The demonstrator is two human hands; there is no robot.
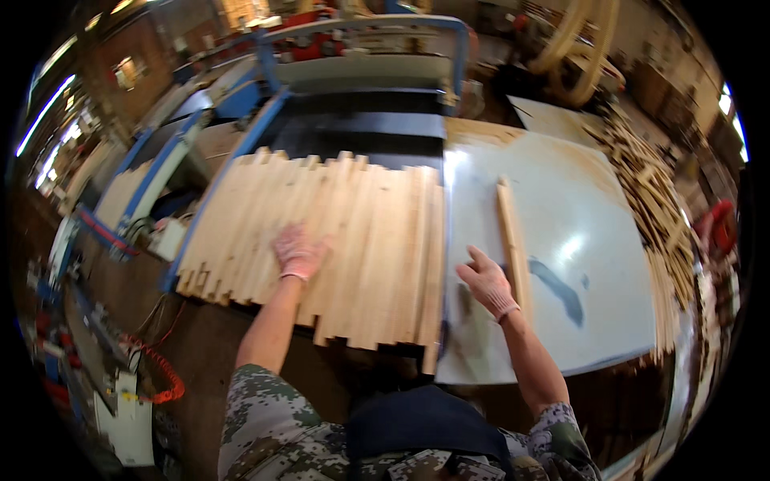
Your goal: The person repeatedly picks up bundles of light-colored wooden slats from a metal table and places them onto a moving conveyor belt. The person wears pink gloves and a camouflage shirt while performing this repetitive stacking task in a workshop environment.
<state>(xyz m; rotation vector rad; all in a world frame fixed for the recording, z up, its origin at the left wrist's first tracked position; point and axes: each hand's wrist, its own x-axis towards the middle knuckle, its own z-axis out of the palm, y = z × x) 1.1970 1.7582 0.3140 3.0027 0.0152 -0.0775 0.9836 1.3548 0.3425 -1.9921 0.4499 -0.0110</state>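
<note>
Long pale wooden strips (369, 248) lie side by side on a dark conveyor belt (353, 120), their ends uneven. My left hand (299, 252), in a pinkish work glove, rests over these strips with its fingers spread. Above the grey metal table (593, 240) is my right hand (486, 280), gloved the same way, with its thumb and fingers apart and nothing seen between them. Just right of that hand, a single wooden strip (511, 232) lies lengthwise on the metal; its near end passes behind my wrist.
A blue frame (361, 20) spans the belt's far end. Heaped thin wooden sticks (642, 184) line the table's right side. Thick yellowish hoses (573, 48) hang at the far right. A coiled orange air hose (164, 385) is at the lower left, near a second blue-edged machine (160, 168).
</note>
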